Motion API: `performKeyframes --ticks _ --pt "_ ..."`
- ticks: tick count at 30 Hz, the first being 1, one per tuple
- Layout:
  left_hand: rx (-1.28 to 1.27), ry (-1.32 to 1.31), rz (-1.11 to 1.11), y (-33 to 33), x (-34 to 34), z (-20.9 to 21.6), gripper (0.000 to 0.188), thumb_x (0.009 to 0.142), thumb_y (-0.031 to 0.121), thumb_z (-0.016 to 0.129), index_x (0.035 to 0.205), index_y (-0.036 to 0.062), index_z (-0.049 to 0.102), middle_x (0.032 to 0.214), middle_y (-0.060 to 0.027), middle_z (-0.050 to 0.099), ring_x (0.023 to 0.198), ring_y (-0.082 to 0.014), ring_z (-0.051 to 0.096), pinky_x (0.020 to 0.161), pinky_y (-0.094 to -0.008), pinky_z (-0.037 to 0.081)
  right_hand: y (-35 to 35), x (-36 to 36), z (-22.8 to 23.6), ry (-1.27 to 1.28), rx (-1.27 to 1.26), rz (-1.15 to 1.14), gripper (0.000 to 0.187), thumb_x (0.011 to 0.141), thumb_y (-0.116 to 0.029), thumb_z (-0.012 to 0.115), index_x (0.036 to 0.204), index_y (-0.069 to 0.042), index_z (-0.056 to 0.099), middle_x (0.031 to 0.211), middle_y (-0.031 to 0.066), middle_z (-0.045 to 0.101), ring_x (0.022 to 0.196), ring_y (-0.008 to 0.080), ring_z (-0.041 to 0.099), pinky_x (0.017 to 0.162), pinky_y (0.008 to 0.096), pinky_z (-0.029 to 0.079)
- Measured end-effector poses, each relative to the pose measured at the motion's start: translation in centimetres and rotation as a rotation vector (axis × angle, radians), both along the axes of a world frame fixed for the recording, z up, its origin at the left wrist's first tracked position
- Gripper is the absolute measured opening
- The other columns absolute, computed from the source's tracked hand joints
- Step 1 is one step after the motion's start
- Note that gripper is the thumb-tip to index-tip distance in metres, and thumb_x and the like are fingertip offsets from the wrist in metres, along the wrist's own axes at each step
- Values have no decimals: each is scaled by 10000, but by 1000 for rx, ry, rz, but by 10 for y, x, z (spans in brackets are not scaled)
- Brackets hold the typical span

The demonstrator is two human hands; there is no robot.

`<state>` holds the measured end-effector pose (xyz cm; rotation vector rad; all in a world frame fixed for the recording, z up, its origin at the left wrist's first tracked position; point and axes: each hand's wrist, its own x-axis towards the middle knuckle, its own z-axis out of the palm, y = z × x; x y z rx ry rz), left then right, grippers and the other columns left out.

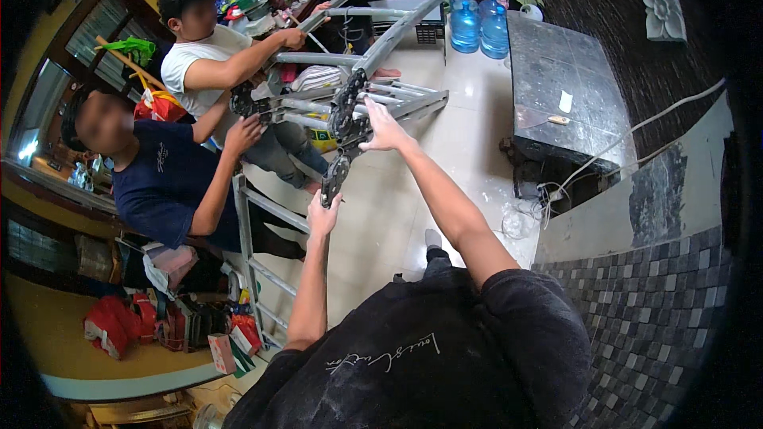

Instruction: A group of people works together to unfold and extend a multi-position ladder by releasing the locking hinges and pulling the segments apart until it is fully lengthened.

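A silver folding ladder (pixel 413 22) with black joint hinges stands bent in front of me, its sections running away in several directions. My left hand (pixel 323 216) grips the lower end of a black hinge (pixel 337 175). Higher up, my right hand (pixel 385 127) holds the ladder beside another black hinge (pixel 347 103), fingers spread along its side. A co-worker in a dark blue shirt (pixel 171 171) has hands at a hinge on the left side. Behind, a co-worker in a white shirt (pixel 199 59) holds the ladder's upper rails.
Two blue water jugs (pixel 465 28) stand on the pale tiled floor (pixel 381 226) at the back. A dark tiled table (pixel 568 71) is to the right, with loose white cables (pixel 548 199) near it. Red bags (pixel 119 326) and boxes sit at the lower left.
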<state>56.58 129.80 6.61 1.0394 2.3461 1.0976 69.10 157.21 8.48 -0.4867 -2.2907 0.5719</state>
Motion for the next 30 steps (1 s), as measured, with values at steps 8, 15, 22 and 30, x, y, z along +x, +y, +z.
performKeyframes --ticks 8,15,22,30 --pt "107 16 -52 3 -3 -3 250 851 222 682 968 31 570 622 -40 556 488 -152 611 451 -292 519 -2 -2 4 -104 -17 -14 1166 586 -415 808 1386 140 166 1409 320 278 1325 426 272 1119 421 252" --pt "-2 32 -10 1 -1 2 350 810 344 692 1003 62 618 834 -148 671 807 -332 649 714 -407 483 3 -6 4 1 8 -33 1101 592 -413 804 1359 134 236 1364 312 349 1280 408 359 1109 416 272" --pt "-6 -14 11 1 -3 0 351 807 359 694 1007 80 624 833 -138 673 820 -321 652 726 -410 482 -2 -7 10 -2 -2 -49 1092 584 -388 818 1355 135 249 1364 309 356 1289 417 349 1101 420 287" --pt "-113 -14 0 -5 -3 -20 382 794 388 695 1039 103 626 868 -149 676 857 -348 647 753 -431 484 -6 -8 2 22 53 0 976 553 -328 815 1313 48 332 1292 259 424 1252 392 388 1067 429 325"
